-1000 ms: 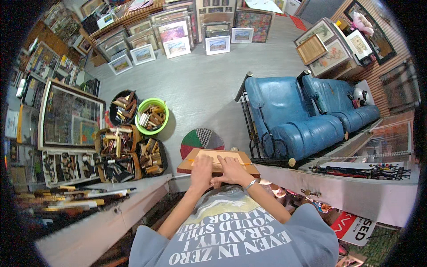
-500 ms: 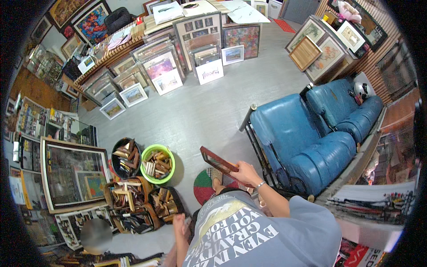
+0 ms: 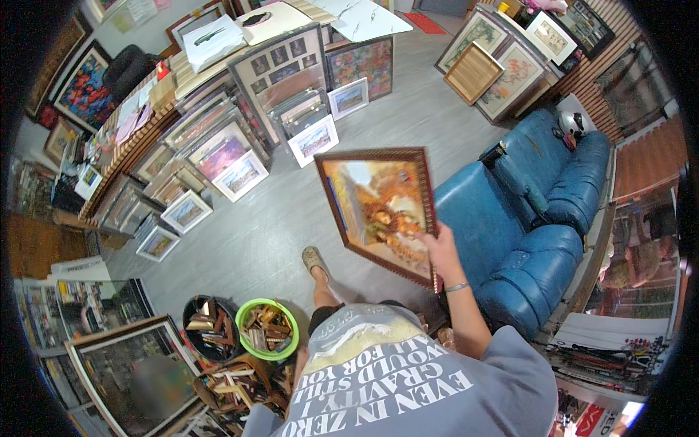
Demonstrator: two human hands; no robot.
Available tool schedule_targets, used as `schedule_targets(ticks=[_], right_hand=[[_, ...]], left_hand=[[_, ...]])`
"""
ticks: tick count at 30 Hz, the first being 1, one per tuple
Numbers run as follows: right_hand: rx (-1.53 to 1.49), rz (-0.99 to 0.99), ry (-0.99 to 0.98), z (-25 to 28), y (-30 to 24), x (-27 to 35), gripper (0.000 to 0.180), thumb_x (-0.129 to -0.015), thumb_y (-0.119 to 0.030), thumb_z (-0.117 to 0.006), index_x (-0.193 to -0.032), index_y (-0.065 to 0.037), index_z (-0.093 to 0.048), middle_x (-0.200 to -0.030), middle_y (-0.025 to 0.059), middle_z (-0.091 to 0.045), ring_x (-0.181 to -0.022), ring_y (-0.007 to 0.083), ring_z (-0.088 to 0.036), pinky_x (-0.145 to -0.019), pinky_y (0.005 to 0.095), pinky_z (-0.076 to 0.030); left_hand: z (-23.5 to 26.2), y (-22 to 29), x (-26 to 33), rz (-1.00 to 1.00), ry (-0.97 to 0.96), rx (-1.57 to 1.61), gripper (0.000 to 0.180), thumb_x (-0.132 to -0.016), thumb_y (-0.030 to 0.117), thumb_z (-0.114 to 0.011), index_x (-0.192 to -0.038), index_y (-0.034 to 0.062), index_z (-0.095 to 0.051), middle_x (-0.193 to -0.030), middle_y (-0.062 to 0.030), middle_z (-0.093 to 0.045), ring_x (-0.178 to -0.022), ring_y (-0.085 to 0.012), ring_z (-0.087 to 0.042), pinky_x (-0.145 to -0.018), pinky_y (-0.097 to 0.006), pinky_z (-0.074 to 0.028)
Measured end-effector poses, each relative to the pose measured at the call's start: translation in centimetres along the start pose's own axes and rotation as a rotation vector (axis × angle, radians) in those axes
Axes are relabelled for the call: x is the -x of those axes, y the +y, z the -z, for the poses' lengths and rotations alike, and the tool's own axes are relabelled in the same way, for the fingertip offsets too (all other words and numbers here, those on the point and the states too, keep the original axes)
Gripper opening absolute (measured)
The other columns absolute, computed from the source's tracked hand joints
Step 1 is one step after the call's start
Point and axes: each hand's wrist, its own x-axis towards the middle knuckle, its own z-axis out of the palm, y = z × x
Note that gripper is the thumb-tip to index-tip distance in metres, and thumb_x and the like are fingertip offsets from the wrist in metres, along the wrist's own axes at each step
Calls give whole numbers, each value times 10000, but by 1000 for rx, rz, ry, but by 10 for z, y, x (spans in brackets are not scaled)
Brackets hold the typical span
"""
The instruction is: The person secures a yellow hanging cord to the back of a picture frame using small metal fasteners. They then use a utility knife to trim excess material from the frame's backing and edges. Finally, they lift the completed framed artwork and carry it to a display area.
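Note:
A framed picture (image 3: 386, 211) with a dark brown carved frame and a golden-orange painting is held up in front of me. My right hand (image 3: 443, 258) is closed on its right-hand edge, near the lower corner. The painted face of the picture shows, tilted, above the floor beside the blue sofa. My left hand is out of sight; only the left sleeve (image 3: 262, 420) shows at the lower edge.
On the right stands a blue sofa (image 3: 477, 211). A green bucket (image 3: 293, 320) and a black bucket (image 3: 188, 331) hold frame offcuts at lower left, near a large leaning frame (image 3: 80, 346). Stacked framed pictures (image 3: 240, 175) lean against the counter ahead.
The framed picture has been raised and turned from edge-on to face-on, still in my right hand. My left hand has dropped out of view. The view has shifted, and one foot is now further forward.

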Motion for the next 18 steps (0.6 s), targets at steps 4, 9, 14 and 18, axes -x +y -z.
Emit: schedule_targets(ticks=[4,9,14,18], right_hand=[[-235,-25,152,-8,-45,-60,306,-867,-44,-653,-1156,52,-629,-1050,91,-693,-918,163,-656,-811,315,-535],[-470,-140,527,-4,-56,-110,339,-855,-66,-651,-1176,8,-574,-1028,79,-653,-923,200,-661,-809,349,-546],[-548,-112,785,13,-34,-161,284,-852,-107,-640,-1110,-23,-557,-943,103,-631,-813,252,-687,-695,404,-619],[-616,-155,850,35,-37,-214,329,-830,-112,-640,-1133,-32,-539,-961,101,-624,-819,256,-689,-700,398,-618]], left_hand=[[82,145,-104,62,185,261,153,-952,189,-549,-944,66,-640,-782,-43,-623,-623,-152,-584,-478,-307,-436],[140,344,-226,-199,356,21,281,-981,331,-646,-1035,58,-604,-866,-59,-657,-693,-169,-606,-605,-316,-485],[74,491,-304,-252,284,-409,343,-989,390,-602,-1109,69,-616,-945,-67,-677,-778,-170,-643,-660,-332,-487],[-34,551,-356,-255,128,-602,388,-983,360,-627,-1110,-6,-638,-953,-112,-703,-797,-195,-673,-683,-332,-533]])
